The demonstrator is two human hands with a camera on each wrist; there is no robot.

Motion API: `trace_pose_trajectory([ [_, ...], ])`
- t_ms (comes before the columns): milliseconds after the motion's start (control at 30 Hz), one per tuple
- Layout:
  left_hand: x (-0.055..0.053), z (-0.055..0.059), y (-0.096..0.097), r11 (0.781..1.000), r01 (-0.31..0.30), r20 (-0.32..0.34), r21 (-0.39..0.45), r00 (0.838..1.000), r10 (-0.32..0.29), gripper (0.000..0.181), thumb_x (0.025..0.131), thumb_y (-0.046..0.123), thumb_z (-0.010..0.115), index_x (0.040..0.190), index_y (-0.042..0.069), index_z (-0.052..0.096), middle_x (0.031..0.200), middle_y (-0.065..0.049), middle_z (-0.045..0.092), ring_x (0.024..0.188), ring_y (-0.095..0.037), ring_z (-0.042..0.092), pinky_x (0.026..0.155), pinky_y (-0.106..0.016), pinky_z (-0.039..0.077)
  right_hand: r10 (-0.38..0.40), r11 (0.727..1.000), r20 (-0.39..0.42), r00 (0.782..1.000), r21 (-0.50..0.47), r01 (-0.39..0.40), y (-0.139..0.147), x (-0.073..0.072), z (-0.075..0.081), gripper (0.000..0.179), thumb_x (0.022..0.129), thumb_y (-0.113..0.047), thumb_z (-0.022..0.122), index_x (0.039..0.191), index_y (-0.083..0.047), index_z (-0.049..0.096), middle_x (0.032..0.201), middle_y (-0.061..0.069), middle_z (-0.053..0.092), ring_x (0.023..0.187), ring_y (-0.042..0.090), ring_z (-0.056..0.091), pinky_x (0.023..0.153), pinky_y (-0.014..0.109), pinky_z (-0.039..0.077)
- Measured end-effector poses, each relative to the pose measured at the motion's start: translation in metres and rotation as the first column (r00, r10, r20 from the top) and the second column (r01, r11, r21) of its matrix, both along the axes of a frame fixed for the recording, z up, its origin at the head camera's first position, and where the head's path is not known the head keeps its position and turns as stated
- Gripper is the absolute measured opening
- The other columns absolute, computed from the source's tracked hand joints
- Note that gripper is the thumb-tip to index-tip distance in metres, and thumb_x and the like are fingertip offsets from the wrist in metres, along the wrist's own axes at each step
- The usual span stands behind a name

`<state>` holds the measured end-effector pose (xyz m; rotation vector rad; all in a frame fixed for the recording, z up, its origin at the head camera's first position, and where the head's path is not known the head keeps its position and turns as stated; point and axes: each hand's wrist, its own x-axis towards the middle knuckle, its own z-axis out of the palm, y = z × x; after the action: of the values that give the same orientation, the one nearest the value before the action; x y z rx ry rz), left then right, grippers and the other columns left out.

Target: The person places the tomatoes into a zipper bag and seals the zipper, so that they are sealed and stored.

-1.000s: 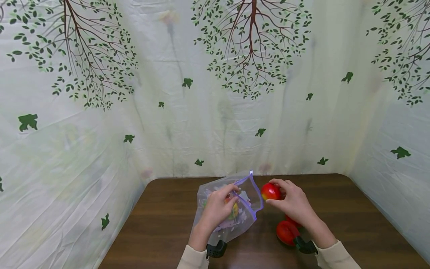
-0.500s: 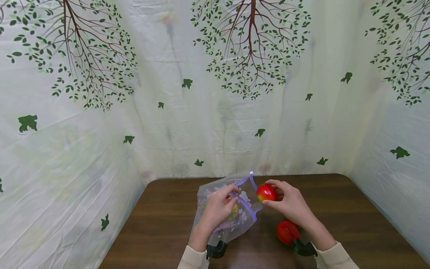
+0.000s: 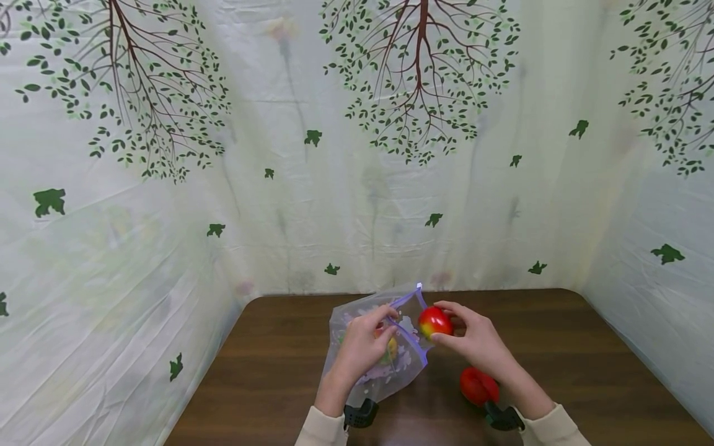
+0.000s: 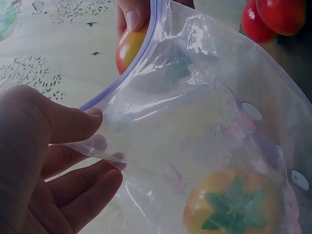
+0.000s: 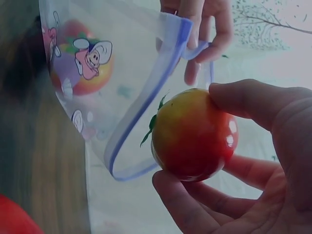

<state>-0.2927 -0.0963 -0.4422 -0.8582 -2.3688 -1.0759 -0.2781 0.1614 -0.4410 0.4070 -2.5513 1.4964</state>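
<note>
My left hand [image 3: 359,347] pinches the purple zip edge of a clear printed zip bag [image 4: 146,117], thumb on one side and fingers on the other. The bag's mouth gapes toward the right. Inside it, an orange-red tomato with a green star-shaped top [image 4: 234,202] shows through the plastic. My right hand [image 3: 482,341] grips a shiny red and yellow tomato [image 5: 195,134] between thumb and fingers. That tomato is right at the bag's opening, its green leafy top facing the mouth.
Red tomatoes [image 3: 478,385] rest on the brown wooden table [image 3: 268,371] near my right wrist; two show in the left wrist view. A pale curtain [image 3: 346,204] printed with trees and leaves hangs behind the table and along both sides.
My right hand has carried its tomato leftward to the bag's mouth, where it now overlaps the purple edge. My left hand keeps its grip on the bag.
</note>
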Motion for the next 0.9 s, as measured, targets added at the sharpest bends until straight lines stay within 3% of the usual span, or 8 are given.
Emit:
trace_pose_trajectory([
  [367, 0.0, 0.0, 0.0, 1.0, 0.0, -0.015, 0.001, 1.0, 0.0, 0.019, 0.092, 0.012, 0.074, 0.108, 0.021, 0.069, 0.105, 0.005, 0.073, 0.081, -0.008, 0.062, 0.075, -0.039, 0.058, 0.016, 0.999, 0.044, 0.999, -0.034, -0.014, -0.01, 0.003, -0.004, 0.063, 0.081, -0.038, 0.085, 0.138, -0.029, 0.059, 0.123, 0.004, 0.066, 0.104, 0.031, 0.066, 0.076, 0.039, 0.058],
  [533, 0.002, 0.002, 0.001, 1.0, 0.006, -0.008, -0.005, 1.0, -0.006, 0.018, 0.093, 0.013, 0.074, 0.109, 0.017, 0.07, 0.107, -0.001, 0.073, 0.084, -0.01, 0.064, 0.077, -0.039, 0.058, 0.031, 0.999, 0.05, 0.998, -0.044, -0.028, -0.012, 0.003, -0.005, 0.063, 0.081, -0.038, 0.084, 0.138, -0.029, 0.059, 0.124, 0.005, 0.065, 0.104, 0.03, 0.066, 0.075, 0.038, 0.059],
  [900, 0.003, 0.003, 0.001, 1.0, 0.005, -0.001, -0.013, 1.0, -0.005, 0.021, 0.092, 0.012, 0.075, 0.111, 0.02, 0.069, 0.107, 0.007, 0.071, 0.085, -0.008, 0.064, 0.076, -0.036, 0.058, 0.139, 0.989, 0.081, 0.987, -0.058, -0.135, -0.014, 0.002, -0.009, 0.061, 0.086, -0.038, 0.08, 0.14, -0.02, 0.058, 0.127, 0.01, 0.064, 0.102, 0.03, 0.066, 0.076, 0.034, 0.058],
])
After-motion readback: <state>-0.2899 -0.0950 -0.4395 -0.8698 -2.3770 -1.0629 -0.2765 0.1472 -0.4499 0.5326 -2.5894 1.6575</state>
